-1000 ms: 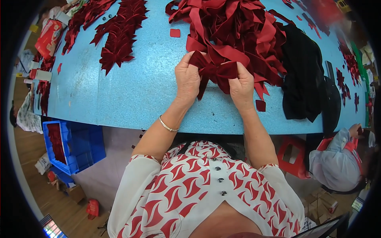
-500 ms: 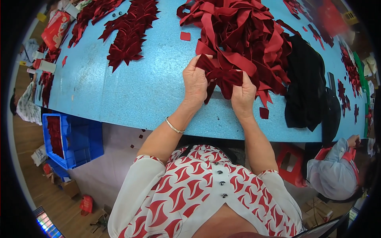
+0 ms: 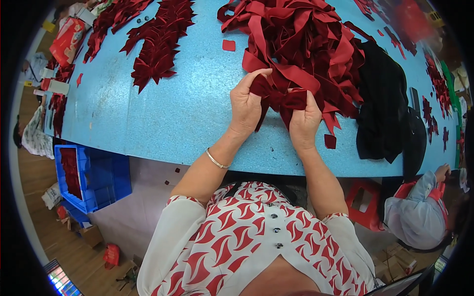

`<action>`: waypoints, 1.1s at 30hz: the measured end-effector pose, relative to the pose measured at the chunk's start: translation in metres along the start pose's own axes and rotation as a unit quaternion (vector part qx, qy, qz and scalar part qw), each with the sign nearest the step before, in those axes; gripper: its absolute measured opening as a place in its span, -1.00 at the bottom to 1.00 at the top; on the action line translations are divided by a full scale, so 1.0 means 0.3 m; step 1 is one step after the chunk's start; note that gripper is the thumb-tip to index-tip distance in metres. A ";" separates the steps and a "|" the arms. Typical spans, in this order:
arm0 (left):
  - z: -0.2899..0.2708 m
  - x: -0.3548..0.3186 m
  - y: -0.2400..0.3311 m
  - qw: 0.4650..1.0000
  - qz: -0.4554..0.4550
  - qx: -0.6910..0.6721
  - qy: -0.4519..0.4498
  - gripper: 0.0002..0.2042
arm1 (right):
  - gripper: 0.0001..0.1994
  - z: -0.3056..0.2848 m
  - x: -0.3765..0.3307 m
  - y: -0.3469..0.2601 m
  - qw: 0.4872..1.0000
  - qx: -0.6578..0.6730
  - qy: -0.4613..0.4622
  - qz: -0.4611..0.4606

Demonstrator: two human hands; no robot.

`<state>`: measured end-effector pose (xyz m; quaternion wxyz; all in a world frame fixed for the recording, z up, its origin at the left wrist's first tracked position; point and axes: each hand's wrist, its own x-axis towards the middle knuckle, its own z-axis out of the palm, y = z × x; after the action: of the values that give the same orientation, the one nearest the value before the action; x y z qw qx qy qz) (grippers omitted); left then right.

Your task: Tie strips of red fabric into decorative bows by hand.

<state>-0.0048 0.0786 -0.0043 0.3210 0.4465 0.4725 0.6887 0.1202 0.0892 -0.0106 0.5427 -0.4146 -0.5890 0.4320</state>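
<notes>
A dark red velvet ribbon piece (image 3: 282, 98), pinched into a bow shape, is held between both hands above the blue table (image 3: 163, 123). My left hand (image 3: 246, 106) grips its left side with the thumb on top. My right hand (image 3: 305, 121) grips its right side. Just beyond the hands lies a big heap of red ribbon strips (image 3: 301, 44). A silver bracelet sits on my left wrist.
Rows of finished red bows (image 3: 158, 44) lie at the far left of the table. Black fabric (image 3: 387, 113) lies to the right. A blue crate (image 3: 91, 177) stands on the floor at left. Another person (image 3: 419, 212) sits at lower right beside a red stool (image 3: 365, 202).
Both hands have lifted slightly from the table edge and gathered the ribbon into a tighter bow between them; the view has shifted a little.
</notes>
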 end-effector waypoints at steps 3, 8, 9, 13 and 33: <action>0.017 -0.008 0.027 0.989 -0.088 -0.113 0.020 -0.77 | -0.84 -0.002 0.010 -0.008 1.000 -0.019 0.003 -0.021; 0.008 0.011 0.048 0.954 -0.197 -0.219 0.058 -0.80 | -0.85 0.006 0.021 -0.035 0.999 -0.020 -0.019 -0.016; 0.006 0.015 0.047 0.954 -0.197 -0.218 0.058 -0.80 | -0.85 0.008 0.023 -0.038 0.999 -0.023 -0.024 -0.020; 0.007 0.024 0.033 0.937 -0.240 -0.245 0.061 -0.81 | -0.86 -0.003 0.036 -0.023 0.999 -0.041 -0.015 -0.027; 0.041 0.021 0.001 0.929 -0.254 -0.270 -0.018 -0.76 | -0.86 -0.075 0.043 0.032 0.994 -0.085 0.010 -0.061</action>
<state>0.0039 0.0883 -0.0001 0.6023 0.2204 0.3606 0.6772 0.1419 0.1055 -0.0155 0.5367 -0.4270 -0.6422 0.3424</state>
